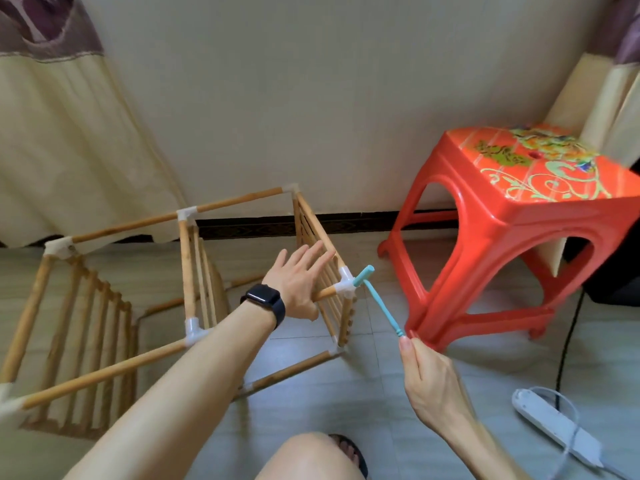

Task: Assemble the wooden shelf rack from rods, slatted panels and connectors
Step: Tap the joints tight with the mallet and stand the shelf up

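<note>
The wooden shelf rack (131, 365) lies on its side on the tiled floor, with rods joined by white plastic connectors and three slatted panels standing upright. My left hand (298, 282), a dark watch on its wrist, rests with fingers spread against the right slatted panel (329, 282) and the rod beside a white connector (346, 287). My right hand (429, 379) pinches the handle end of a small teal mallet (375, 299). The mallet's head touches that white connector from the right.
A red plastic stool (512, 216) stands close to the right of the rack. A white power strip (557, 427) with a black cable lies on the floor at lower right. Curtains hang at both sides, a wall behind. My knee (308, 459) is at the bottom.
</note>
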`<action>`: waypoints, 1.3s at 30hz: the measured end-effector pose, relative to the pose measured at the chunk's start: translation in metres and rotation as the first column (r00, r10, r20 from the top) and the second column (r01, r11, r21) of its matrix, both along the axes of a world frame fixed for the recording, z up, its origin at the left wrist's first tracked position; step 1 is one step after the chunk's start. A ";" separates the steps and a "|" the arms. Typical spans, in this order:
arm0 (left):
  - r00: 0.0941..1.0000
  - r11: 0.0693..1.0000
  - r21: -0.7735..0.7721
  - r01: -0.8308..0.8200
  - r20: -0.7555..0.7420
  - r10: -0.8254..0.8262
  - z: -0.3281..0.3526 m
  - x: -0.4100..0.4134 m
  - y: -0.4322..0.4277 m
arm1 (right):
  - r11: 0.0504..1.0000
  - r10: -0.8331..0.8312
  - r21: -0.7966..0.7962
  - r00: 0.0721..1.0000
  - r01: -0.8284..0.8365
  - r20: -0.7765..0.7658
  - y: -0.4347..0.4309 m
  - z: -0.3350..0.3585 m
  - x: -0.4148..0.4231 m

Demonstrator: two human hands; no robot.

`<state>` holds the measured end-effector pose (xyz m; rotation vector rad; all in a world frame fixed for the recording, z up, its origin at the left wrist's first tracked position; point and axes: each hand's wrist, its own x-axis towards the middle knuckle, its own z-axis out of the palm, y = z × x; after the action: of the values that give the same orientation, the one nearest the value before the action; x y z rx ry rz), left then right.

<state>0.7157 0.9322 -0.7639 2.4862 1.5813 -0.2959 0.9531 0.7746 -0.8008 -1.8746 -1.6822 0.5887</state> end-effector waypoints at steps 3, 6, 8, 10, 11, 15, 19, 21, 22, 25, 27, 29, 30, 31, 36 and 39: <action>0.998 0.997 -0.017 0.069 -0.009 -0.069 -0.003 0.014 0.026 | 0.999 0.012 0.041 0.999 -0.013 0.035 0.005 0.000 0.004; 0.992 0.992 0.025 0.123 -0.039 -0.122 -0.008 0.020 0.041 | 0.999 0.007 0.050 0.999 -0.010 0.048 0.008 0.000 0.008; 0.987 0.981 0.107 0.162 0.004 -0.163 -0.014 0.023 0.044 | 0.999 -0.006 0.052 0.998 0.003 0.065 0.011 0.000 0.009; 0.980 0.972 0.162 0.168 0.077 -0.182 -0.019 0.024 0.045 | 1.000 -0.002 0.031 0.996 -0.001 0.090 0.016 0.001 0.008; 0.979 0.973 0.164 0.160 0.102 -0.179 -0.021 0.024 0.045 | 1.000 0.008 0.017 0.993 -0.010 0.118 0.018 0.002 0.006; 0.971 0.982 0.148 0.114 0.193 -0.142 -0.026 0.020 0.046 | 0.997 0.033 0.050 0.954 -0.050 0.298 0.031 0.007 0.004; 0.957 0.983 0.160 0.084 0.263 -0.125 -0.027 0.020 0.043 | 0.928 0.007 0.368 0.993 -0.052 0.121 0.036 0.040 0.004; 0.954 0.985 0.159 0.067 0.280 -0.110 -0.028 0.020 0.043 | 0.903 0.007 0.427 0.997 -0.037 0.071 0.033 0.043 0.001; 0.953 0.986 0.154 0.062 0.286 -0.104 -0.028 0.020 0.042 | 0.944 0.010 0.325 0.988 -0.061 0.157 0.033 0.041 -0.002; 0.951 0.989 0.138 0.053 0.295 -0.093 -0.029 0.021 0.040 | 0.997 0.073 -0.030 0.880 -0.067 0.470 0.027 0.015 0.003; 0.949 0.990 0.132 0.048 0.303 -0.086 -0.028 0.022 0.039 | 0.991 -0.016 0.132 0.968 -0.018 0.251 0.021 0.016 0.007; 0.949 0.990 0.135 0.031 0.308 -0.072 -0.026 0.020 0.040 | 0.975 -0.020 0.221 0.988 -0.015 0.156 0.022 0.023 0.006; 0.949 0.991 0.126 0.032 0.308 -0.070 -0.025 0.020 0.039 | 0.990 0.036 0.128 0.975 -0.065 0.217 0.023 0.024 0.003; 0.948 0.992 0.122 0.033 0.310 -0.070 -0.025 0.020 0.038 | 0.991 0.113 0.023 0.935 -0.128 0.337 0.023 0.023 0.000; 0.940 0.991 0.130 0.027 0.333 -0.070 -0.025 0.020 0.035 | 0.981 -0.025 0.192 0.979 -0.015 0.201 0.021 0.023 -0.003; 0.937 0.993 0.115 0.026 0.344 -0.064 -0.026 0.017 0.031 | 0.992 0.123 -0.021 0.891 -0.126 0.436 0.022 0.014 -0.006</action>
<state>0.7329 0.9629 -0.7894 2.4815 1.4285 0.2209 0.9474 0.7961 -0.7866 -2.0098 -2.0955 0.2106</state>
